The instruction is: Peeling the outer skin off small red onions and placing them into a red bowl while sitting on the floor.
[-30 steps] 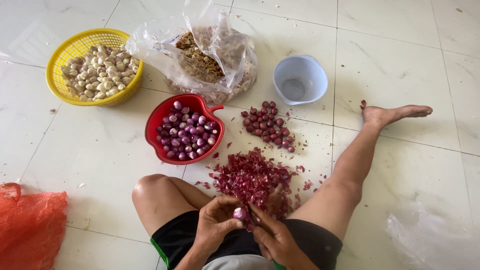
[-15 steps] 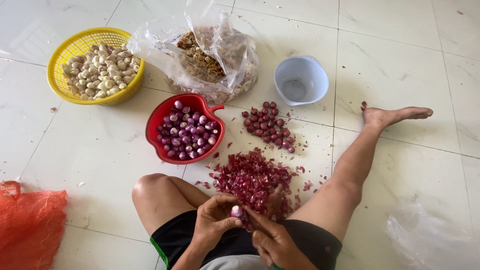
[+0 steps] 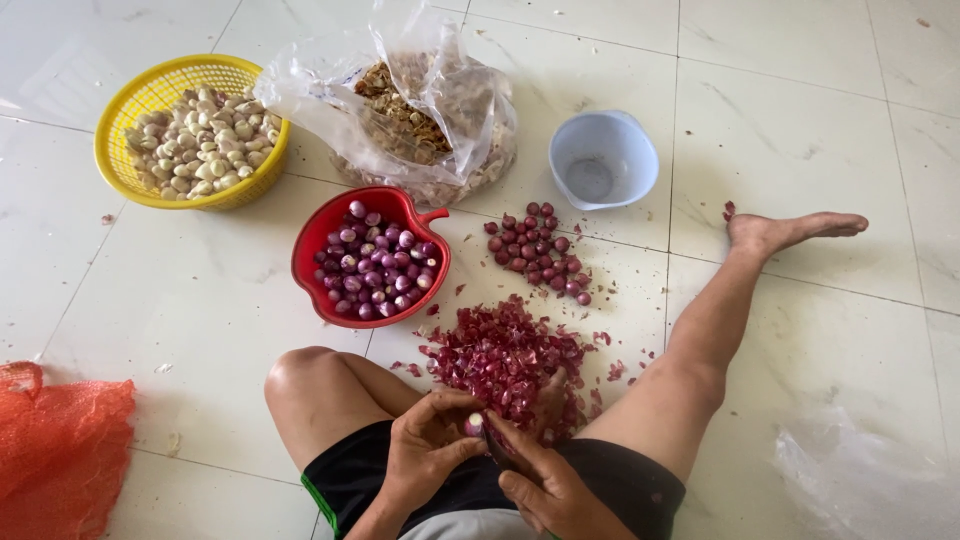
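A white tiled floor carries everything. At far left a round yellow plastic basket holds pale peeled garlic cloves; right of it a crumpled clear plastic bag holds dry brown skins. Nearer, a red apple-shaped plastic bowl is filled with peeled purple shallots, and an empty pale blue plastic bowl stands far right. A loose cluster of unpeeled red shallots lies on the floor, beyond a pile of red shallot skins. Nearest, between both knees, the left hand pinches one small shallot upright, above the lap; the right hand, touching it, is closed on something dark I cannot identify.
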